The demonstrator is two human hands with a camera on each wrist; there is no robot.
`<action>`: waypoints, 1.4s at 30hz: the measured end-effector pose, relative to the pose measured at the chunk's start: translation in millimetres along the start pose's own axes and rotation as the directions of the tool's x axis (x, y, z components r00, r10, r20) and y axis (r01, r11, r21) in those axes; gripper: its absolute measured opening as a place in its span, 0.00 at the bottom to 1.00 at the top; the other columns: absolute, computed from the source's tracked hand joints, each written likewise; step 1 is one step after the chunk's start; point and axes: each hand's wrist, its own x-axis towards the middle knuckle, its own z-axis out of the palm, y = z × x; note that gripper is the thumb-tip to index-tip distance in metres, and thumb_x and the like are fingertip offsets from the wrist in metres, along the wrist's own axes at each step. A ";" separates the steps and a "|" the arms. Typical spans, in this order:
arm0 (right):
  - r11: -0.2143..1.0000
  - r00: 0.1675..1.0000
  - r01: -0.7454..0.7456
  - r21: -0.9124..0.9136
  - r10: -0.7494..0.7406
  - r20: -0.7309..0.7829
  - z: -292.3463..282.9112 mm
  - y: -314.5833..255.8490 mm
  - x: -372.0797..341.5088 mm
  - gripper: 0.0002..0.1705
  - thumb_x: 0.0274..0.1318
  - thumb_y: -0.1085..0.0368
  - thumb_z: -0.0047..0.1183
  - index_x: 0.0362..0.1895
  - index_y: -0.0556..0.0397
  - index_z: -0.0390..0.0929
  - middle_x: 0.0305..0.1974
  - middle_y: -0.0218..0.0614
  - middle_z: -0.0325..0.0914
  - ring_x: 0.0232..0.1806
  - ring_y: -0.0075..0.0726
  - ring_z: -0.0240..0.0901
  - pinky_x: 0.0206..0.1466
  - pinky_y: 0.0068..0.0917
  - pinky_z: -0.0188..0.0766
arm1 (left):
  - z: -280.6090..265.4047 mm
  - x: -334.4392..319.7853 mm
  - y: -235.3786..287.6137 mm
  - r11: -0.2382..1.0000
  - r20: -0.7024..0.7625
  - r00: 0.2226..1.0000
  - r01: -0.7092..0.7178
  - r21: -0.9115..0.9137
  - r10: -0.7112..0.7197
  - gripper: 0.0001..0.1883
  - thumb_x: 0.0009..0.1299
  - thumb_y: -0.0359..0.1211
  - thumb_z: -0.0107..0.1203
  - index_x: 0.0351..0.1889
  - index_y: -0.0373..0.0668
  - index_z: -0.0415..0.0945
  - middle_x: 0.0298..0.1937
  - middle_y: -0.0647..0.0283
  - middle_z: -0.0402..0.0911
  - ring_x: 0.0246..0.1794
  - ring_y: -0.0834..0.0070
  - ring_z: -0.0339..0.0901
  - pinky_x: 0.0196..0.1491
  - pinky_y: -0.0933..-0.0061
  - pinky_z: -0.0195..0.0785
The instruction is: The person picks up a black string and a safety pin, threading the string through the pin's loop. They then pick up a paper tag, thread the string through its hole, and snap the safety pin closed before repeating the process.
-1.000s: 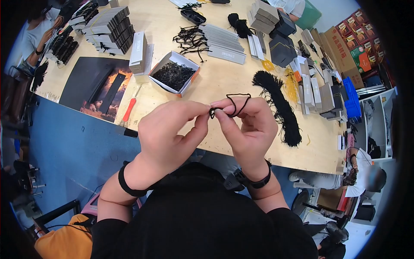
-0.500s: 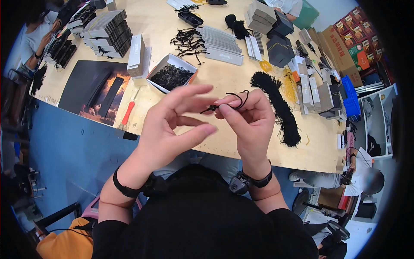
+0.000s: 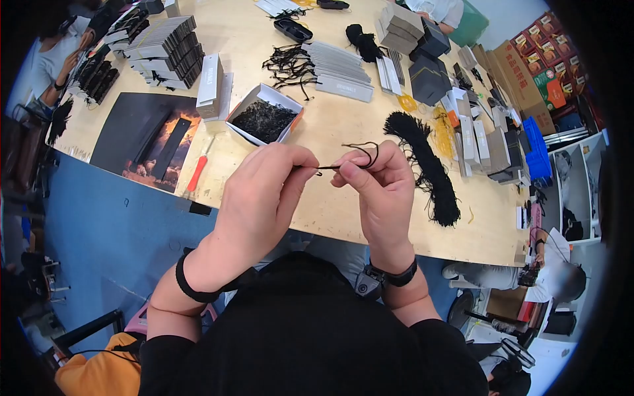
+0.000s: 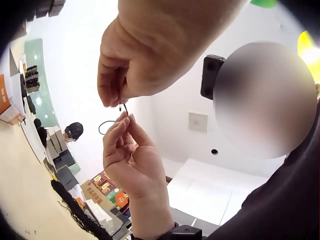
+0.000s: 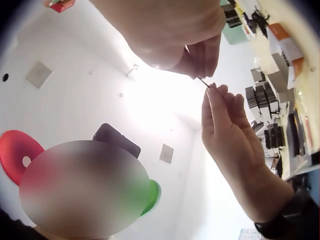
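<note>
Between both hands, over the table's near edge, a thin black cord (image 3: pixel 328 167) is stretched in a short straight line. My left hand (image 3: pixel 259 186) pinches one end between thumb and fingers, and a small dark bit sticks out at its fingertips. My right hand (image 3: pixel 385 195) pinches the cord a little way along, thumb on top. From the right fingers a cord loop (image 4: pixel 102 127) curves out, plain in the left wrist view. The right wrist view shows the left hand (image 5: pixel 227 125) with its fingertips together on the cord.
Beyond the hands stands an open white box (image 3: pixel 294 100) of small black pieces. A thick bundle of black cords (image 3: pixel 426 168) lies to the right. A red-handled tool (image 3: pixel 197 173) lies left, beside a dark printed sheet (image 3: pixel 125 135). Stacked grey cards (image 3: pixel 165 49) stand further back.
The left hand let go of the cord and spread its fingers half a second ago; now it pinches the end again. The cord between the hands has become straight.
</note>
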 end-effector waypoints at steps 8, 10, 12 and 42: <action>0.869 0.937 -0.339 0.360 0.278 0.211 -6.9 -3.2 14.6 0.04 0.60 0.66 0.44 0.35 0.52 0.64 0.35 0.45 0.77 0.31 0.29 0.76 0.28 0.18 0.73 | 11.2 -5.1 -9.1 0.870 0.094 0.980 0.199 -0.452 -0.175 0.05 0.63 0.21 0.49 0.36 0.36 0.67 0.29 0.58 0.72 0.27 0.71 0.72 0.29 0.72 0.65; 0.899 0.955 -0.289 0.329 0.246 0.167 -4.3 -4.7 15.4 0.06 0.61 0.64 0.43 0.35 0.52 0.64 0.33 0.45 0.77 0.29 0.28 0.76 0.26 0.18 0.73 | 7.1 -5.8 -8.9 0.896 0.110 0.974 0.226 -0.383 -0.198 0.05 0.63 0.21 0.49 0.35 0.36 0.67 0.29 0.58 0.71 0.27 0.70 0.72 0.29 0.73 0.65; 0.928 0.969 -0.231 0.292 0.193 0.153 -6.7 -1.7 14.7 0.06 0.61 0.64 0.43 0.35 0.52 0.64 0.33 0.44 0.77 0.28 0.28 0.76 0.26 0.18 0.72 | 3.7 -6.3 -7.3 0.917 0.123 0.967 0.251 -0.311 -0.223 0.05 0.63 0.22 0.49 0.35 0.36 0.67 0.28 0.58 0.71 0.27 0.70 0.72 0.29 0.73 0.65; 0.936 0.989 -0.149 0.317 0.142 0.047 -1.0 -19.9 35.0 0.14 0.63 0.56 0.39 0.30 0.52 0.66 0.20 0.34 0.69 0.17 0.24 0.62 0.18 0.16 0.60 | -22.7 -34.1 -31.3 0.922 0.068 0.994 0.110 -0.372 -0.091 0.08 0.66 0.20 0.46 0.42 0.36 0.65 0.35 0.59 0.75 0.40 0.77 0.77 0.41 0.80 0.68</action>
